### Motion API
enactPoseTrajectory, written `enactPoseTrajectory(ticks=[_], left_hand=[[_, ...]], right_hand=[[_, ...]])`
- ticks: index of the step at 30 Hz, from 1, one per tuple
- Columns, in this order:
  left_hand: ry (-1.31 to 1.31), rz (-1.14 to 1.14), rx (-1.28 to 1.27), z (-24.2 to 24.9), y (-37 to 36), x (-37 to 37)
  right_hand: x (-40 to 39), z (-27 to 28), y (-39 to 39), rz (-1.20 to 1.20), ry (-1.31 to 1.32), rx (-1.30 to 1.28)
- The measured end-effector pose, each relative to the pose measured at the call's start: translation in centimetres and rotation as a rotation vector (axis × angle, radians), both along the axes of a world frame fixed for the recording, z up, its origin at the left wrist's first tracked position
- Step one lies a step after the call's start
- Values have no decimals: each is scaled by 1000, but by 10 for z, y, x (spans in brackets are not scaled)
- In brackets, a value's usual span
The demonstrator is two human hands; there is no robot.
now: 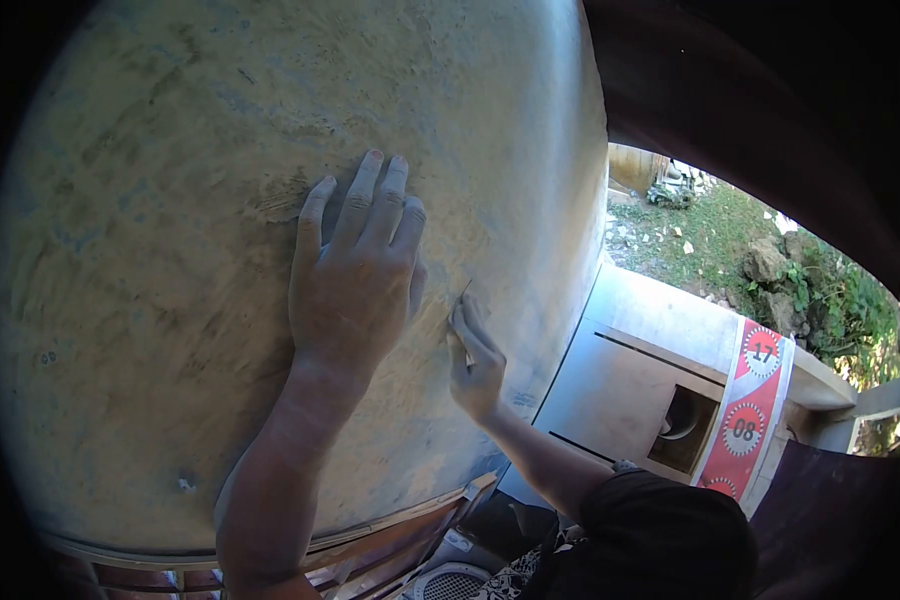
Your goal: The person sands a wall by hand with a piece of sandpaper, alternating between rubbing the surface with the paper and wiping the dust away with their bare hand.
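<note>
Off to the right of my hands, sunlight falls on a patch of grass (715, 225) strewn with stones and pale litter, with leafy bushes (850, 305) further right. Below the grass stands a pale concrete block (630, 365) with a square recess (685, 428), and a red-and-white banner (750, 410) numbered 17 and 08 hangs across it. A dark overhang (770, 90) shades everything above.

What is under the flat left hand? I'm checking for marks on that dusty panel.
The left hand lies flat on the panel; smudges show around it, but whatever lies beneath the palm is covered.
</note>
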State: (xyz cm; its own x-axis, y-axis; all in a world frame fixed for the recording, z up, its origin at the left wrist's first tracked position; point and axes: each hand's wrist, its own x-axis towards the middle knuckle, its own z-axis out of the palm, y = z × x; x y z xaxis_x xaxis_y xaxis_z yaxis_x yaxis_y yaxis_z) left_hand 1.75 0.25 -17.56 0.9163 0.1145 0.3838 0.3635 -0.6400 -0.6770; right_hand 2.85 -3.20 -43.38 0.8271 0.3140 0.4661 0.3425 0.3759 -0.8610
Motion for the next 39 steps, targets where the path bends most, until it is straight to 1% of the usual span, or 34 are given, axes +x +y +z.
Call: enactPoseTrajectory(ticks=[1, 2, 3, 4, 6, 8, 10, 12, 13, 15, 16, 17, 19, 20, 21, 23, 25, 27, 29, 30, 31, 33, 34, 36, 37, 39], left_hand=[[2, -2, 8, -2, 1, -1], [5, -4, 18, -2, 2, -1], [3, -4, 23, -1, 2, 0], [7, 1, 20, -1, 2, 0], [19, 5, 17, -2, 1, -1], [21, 12, 26, -2, 0, -1], [25, 8, 19, -3, 1, -1], [14, 4, 10, -5, 1, 0], [16, -4, 5, -6, 1, 0], [6, 2, 6, -3, 2, 0], [12, -1, 1, -3, 1, 0], [20, -3, -6, -4, 0, 0], [15, -2, -8, -3, -1, 0], [17, -15, -11, -2, 0, 0], [11, -8, -7, -2, 0, 0], [20, -15, -1, -4, 0, -1], [29, -22, 36, -5, 3, -5], [41, -25, 76, -7, 0, -14], [40, 6, 4, -9, -7, -28], [34, 28, 6, -11, -11, -40], [54, 41, 26, -12, -15, -56], [80, 68, 50, -14, -27, -87], [100, 96, 47, -13, -35, -102], [132, 128, 50, -11, -42, -119], [175, 135, 49, -12, -43, -124], [212, 153, 46, -13, -41, -129]], right_hand=[[-4, -8, -3, -1, 0, 1], [-7, -16, -4, 38, -58, 35], [-4, -14, -6, 79, -120, 71], [4, -14, -5, 82, -120, 72], [27, -9, 4, 2, -95, 27], [29, 6, 10, -38, -35, 45], [18, 12, 11, -83, 16, 61], [-6, 7, -2, 19, -23, 68], [-11, -2, -7, 19, -29, 67], [-9, -27, -9, 82, -278, 71], [4, -34, -6, 75, -346, 104], [14, -40, 0, 94, -354, 106], [30, -37, 13, -10, -368, 126], [35, -31, 18, -29, -297, 121], [39, -24, 24, -22, -303, 126], [42, -11, 30, -58, -136, 102], [23, 0, 27, -50, -124, 63], [9, -1, 13, -39, -110, 27], [4, -18, 4, 128, -280, 33], [15, -30, 2, 178, -339, 12], [30, -37, 3, 203, -344, 18], [59, -38, 15, 193, -108, 41], [66, -28, 21, 208, -103, 47], [73, -11, 26, 75, 55, 62], [65, -5, 21, 82, 60, 66], [35, 2, 9, 130, -216, 62]])
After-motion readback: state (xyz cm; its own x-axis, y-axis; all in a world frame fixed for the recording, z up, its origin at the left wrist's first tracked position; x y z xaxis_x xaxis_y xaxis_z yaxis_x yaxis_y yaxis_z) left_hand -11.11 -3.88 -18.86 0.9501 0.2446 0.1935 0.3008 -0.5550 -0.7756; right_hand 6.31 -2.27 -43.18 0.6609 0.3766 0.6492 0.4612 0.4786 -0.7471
